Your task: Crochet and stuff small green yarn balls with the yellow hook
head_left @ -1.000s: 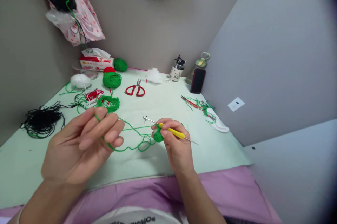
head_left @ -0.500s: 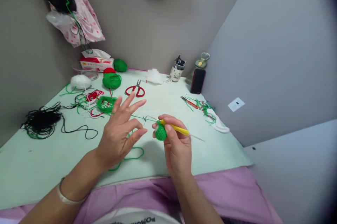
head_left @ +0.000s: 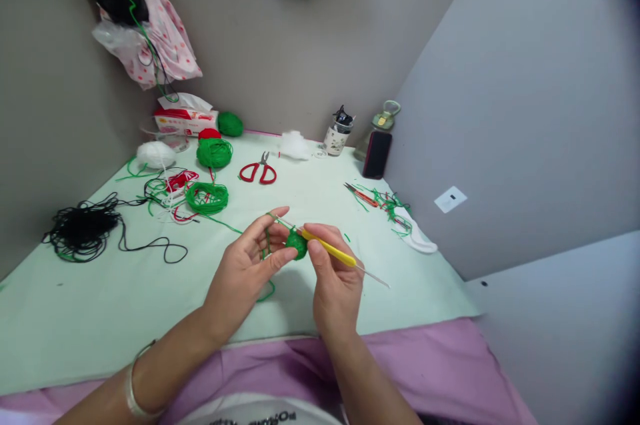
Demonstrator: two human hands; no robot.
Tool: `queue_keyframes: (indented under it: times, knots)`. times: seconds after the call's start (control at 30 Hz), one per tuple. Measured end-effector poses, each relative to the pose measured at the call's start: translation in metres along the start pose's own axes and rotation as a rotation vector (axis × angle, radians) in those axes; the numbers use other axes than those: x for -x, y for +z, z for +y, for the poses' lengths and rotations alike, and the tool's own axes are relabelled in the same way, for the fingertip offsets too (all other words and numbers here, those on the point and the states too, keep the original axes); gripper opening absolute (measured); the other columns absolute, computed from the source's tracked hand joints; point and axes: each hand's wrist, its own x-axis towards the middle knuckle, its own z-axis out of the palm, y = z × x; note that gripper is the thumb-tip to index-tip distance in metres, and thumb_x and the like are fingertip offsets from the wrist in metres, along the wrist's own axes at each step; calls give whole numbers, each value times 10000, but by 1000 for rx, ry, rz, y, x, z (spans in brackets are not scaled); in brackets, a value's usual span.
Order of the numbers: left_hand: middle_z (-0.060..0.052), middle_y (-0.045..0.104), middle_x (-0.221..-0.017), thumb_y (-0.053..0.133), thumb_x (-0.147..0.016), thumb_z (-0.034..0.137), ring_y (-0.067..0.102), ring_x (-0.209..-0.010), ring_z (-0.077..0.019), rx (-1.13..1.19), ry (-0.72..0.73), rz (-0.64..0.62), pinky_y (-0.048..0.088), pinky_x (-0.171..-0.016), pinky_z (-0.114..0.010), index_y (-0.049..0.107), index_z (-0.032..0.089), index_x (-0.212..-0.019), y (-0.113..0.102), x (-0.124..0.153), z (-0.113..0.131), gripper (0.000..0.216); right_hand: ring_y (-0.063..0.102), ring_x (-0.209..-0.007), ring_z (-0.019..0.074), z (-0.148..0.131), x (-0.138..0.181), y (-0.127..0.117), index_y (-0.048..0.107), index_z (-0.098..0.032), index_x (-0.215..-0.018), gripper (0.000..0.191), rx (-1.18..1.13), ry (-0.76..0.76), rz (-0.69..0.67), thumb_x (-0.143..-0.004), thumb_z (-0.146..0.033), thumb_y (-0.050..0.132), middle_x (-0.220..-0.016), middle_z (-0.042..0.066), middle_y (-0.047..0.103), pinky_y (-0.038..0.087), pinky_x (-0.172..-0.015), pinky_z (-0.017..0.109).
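Observation:
A small green crocheted ball (head_left: 298, 246) sits between my two hands over the table. My left hand (head_left: 255, 253) pinches its left side with the thumb, and green yarn runs over the raised index finger. In my right hand (head_left: 336, 272) is a yellow-handled crochet hook (head_left: 333, 250), its thin metal tip pointing left at the top of the ball. Behind the handle, the hook's other metal end sticks out to the lower right. From my left hand the green yarn trails back to a loose green coil (head_left: 207, 198) on the table.
Red-handled scissors (head_left: 258, 172) lie beyond my hands. Yarn balls, a black yarn tangle (head_left: 83, 228) and a tissue box (head_left: 186, 122) are at the left. A phone (head_left: 377, 154), a cup (head_left: 337, 137) and orange snips (head_left: 364, 195) with yarn scraps stand or lie at the right.
My left hand has moved right and closed on the green ball, with yarn now over its index finger. Earlier it was apart, fingers spread. My right hand keeps the hook.

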Motion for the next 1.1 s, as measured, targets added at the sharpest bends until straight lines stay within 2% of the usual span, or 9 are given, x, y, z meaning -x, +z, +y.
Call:
queue_keyframes:
  times: [0.17,0.3,0.43,0.57,0.77,0.97,1.1]
  knots:
    - [15,595,-954,848,-786,271,605,-935,-161,64,10,-6,518,-865,-293,532,234,-1448,-2,-4,8,734,660,-989,173,0,-1,-7,810,-365,-1053,183,19,-52,-43,-972,-273,674,-1011,15,729,532,-836,314]
    - [18,602,-950,873,-761,249,578,-934,-155,49,8,-79,493,-882,-298,413,229,-1555,-8,-6,13,918,659,-989,176,-3,-4,-15,803,-357,-1086,197,53,-91,-165,-982,-268,661,-1010,22,733,536,-848,323]
    - [16,608,-961,861,-780,253,568,-900,-152,20,-26,-144,480,-849,-309,348,232,-1593,-9,-8,15,962,669,-1033,184,-4,-7,-19,809,-333,-1069,190,89,-113,-269,-957,-232,695,-1055,35,738,551,-891,331]
    - [36,570,-926,863,-777,247,539,-870,-137,11,-9,-115,461,-821,-297,381,233,-1566,-6,-9,10,924,688,-1004,164,2,-7,-15,817,-341,-1040,203,15,-111,-190,-951,-201,701,-1017,15,765,568,-876,302]
    - [51,554,-865,887,-748,253,544,-853,-133,30,18,-36,464,-813,-288,494,212,-1456,-3,-8,4,811,702,-1061,183,7,-6,-11,818,-334,-1034,201,-46,-73,-190,-963,-203,683,-1066,16,787,578,-919,336]
    - [36,615,-998,901,-752,237,595,-952,-128,83,145,69,496,-867,-264,550,291,-1381,4,2,-5,722,703,-1056,184,10,-4,-8,816,-330,-1015,205,-65,-111,-85,-968,-193,670,-1055,16,783,577,-893,333]
    - [33,649,-1042,880,-783,204,625,-1024,-135,45,244,78,500,-949,-273,557,333,-1392,8,7,-12,701,704,-1041,188,10,-1,-5,813,-333,-1021,210,-37,-140,-54,-974,-195,661,-1054,21,781,573,-874,340]
